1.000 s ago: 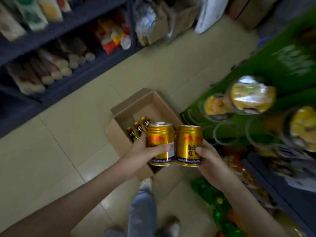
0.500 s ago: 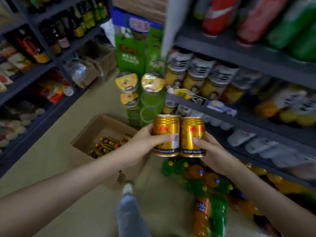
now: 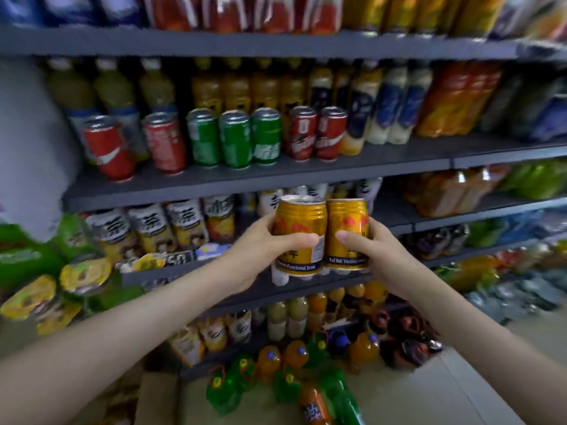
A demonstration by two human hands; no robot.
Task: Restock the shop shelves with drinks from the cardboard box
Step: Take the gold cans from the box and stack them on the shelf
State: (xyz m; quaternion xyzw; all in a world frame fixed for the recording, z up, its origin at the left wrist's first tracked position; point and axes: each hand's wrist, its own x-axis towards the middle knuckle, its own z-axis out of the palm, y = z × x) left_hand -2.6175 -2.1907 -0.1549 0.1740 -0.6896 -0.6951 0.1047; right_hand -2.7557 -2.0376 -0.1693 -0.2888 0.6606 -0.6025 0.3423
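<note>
Gold can (image 3: 299, 234) in the left hand (image 3: 260, 250) touches a second can (image 3: 346, 231) in the right hand (image 3: 379, 259), both upright, fingers (image 3: 302, 240) wrapped round each. Shelf of soda cans (image 3: 245, 176) lies above and beyond the fingers, equally near both hands.

We see the shelf board (image 3: 245, 179) as dull, matt grey, metal by its look. On that board the red cans (image 3: 165, 142) and green cans (image 3: 236, 139) are smooth, shiny metal with silvery tops. Just below the board, the left gold can (image 3: 299, 228) and right gold can (image 3: 348, 228) are glossy, ribbed metal. Far below the board, the orange bottles (image 3: 363, 351) and green bottles (image 3: 221, 391) are glossy plastic, the box flap (image 3: 156, 397) is matt brown cardboard, and the floor (image 3: 414, 400) looks smooth.
</note>
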